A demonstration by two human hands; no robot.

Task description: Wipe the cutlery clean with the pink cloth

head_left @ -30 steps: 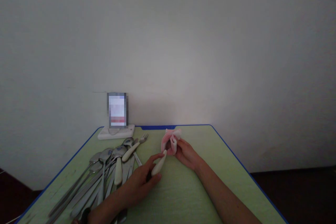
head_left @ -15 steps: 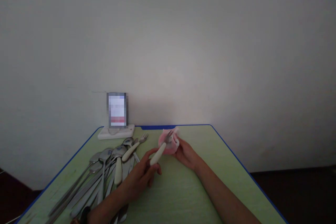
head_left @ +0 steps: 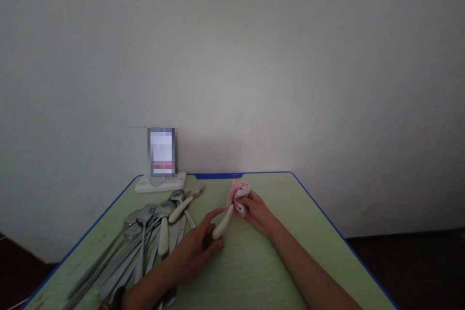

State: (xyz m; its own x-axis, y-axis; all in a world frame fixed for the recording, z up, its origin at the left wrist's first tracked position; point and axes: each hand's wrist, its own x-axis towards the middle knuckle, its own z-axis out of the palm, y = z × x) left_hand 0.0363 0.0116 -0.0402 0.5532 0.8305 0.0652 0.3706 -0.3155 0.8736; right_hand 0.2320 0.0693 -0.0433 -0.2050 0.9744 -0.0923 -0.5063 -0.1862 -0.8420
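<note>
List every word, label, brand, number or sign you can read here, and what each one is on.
No text can be read.
Lit screen: pixelated, unreadable.
Spoon bowls: bluish patches, too small to tell whether labels or reflections.
Metal handle near the left hand: faint dark marks, too small to read.
Cream handle in the left hand and pink-and-white cloth in the right hand: no lettering visible.

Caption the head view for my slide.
Left hand holds a pale-handled utensil, far end hidden by the pink cloth in the right hand, beside piled cutlery on a green table.
</note>
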